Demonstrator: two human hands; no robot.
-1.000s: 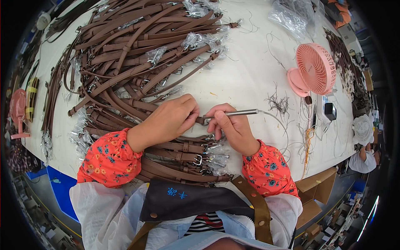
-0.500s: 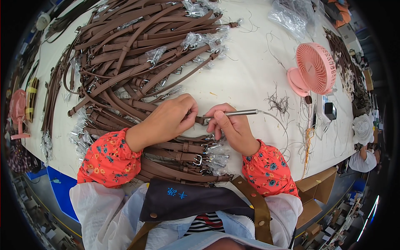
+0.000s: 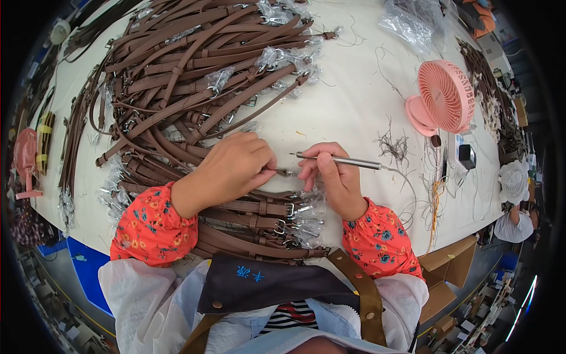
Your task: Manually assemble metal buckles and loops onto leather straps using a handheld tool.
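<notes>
My left hand is closed in a pinch on the end of a brown leather strap, most of which the hand hides. In my right hand is a slim metal pen-shaped tool with a thin cord trailing from its back end. Its fine tip points left, apart from the strap and just above it. Under and below my hands lie several brown buckled straps side by side, their buckles wrapped in clear plastic. A larger tangled pile of such straps spreads beyond my left hand.
A pink fan stands at right on the white table, near a clump of dark thread ends. Behind it lies a clear plastic bag. A small black device sits at the right. An opened cardboard box is below the table edge.
The tool in my right hand has drawn back to the right, its tip coming away from the strap end. My left hand has shifted slightly left, still pinching the strap.
</notes>
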